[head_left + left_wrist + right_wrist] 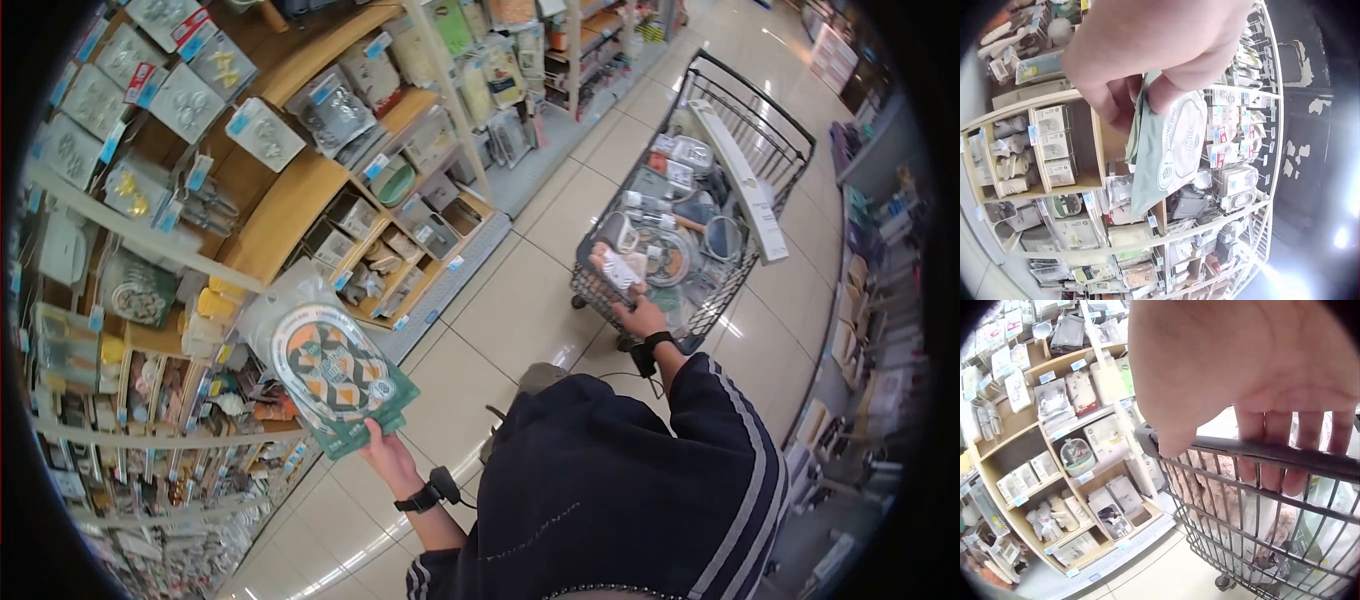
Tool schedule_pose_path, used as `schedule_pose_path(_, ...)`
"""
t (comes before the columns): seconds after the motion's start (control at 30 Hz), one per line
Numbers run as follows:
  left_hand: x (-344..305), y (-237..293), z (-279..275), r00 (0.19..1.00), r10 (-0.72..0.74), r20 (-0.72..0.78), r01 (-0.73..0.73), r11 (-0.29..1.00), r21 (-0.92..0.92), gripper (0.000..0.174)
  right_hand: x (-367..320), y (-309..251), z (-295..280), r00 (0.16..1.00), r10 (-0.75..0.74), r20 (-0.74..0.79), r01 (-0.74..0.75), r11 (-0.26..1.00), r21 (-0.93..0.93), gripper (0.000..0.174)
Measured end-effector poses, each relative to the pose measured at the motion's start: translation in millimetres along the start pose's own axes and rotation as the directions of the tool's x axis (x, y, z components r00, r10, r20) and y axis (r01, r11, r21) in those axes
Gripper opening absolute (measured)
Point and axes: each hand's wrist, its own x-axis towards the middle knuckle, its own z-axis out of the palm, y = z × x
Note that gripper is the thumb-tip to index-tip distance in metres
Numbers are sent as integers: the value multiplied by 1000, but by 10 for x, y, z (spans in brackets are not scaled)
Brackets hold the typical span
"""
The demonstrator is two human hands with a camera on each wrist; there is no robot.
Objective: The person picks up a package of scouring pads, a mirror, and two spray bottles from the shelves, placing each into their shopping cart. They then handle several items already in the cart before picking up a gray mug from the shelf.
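In the head view my left hand pinches the lower edge of a green and clear bag with an orange, black and white pattern, in front of the shelves. The left wrist view shows the thumb and fingers of that hand gripping the bag by its edge. My right hand is at the near end of a black wire cart. In the right wrist view its fingers curl over the cart's dark rim.
Packaged goods fill the cart, and a long white box lies slanted across it. Shelves with hanging packs and wooden compartments stand on the left. Another shelf row runs along the right. Tiled floor lies between.
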Motion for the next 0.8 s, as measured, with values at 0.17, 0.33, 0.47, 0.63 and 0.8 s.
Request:
schedule_pose_path(0.17, 517, -11, 237, 986, -143, 88, 143, 990, 7, 52, -489, -245, 137, 997, 60, 48, -69, 976, 208, 72)
schedule_pose_path(0.33, 997, 440, 426, 951, -293, 97, 294, 956, 6, 51, -292, -297, -16, 809, 561, 176, -496, 489, 718, 69)
schedule_pose_path(0.47, 1116, 472, -477, 929, -297, 222, 287, 955, 81, 50, -288, 688, 1449, 815, 330, 476, -487, -53, 872, 57)
schedule_pose_path(0.63, 1340, 855, -1179, 919, -337, 206, 304, 936, 177, 51, -1015, 394, 1902, 828, 446, 340, -378, -6, 926, 62)
schedule_pose_path(0.8, 1388, 1241, -1771, 934, -308, 182, 283, 947, 150, 46, -1879, -290, 1734, 805, 476, -353, 112, 462, 880, 41)
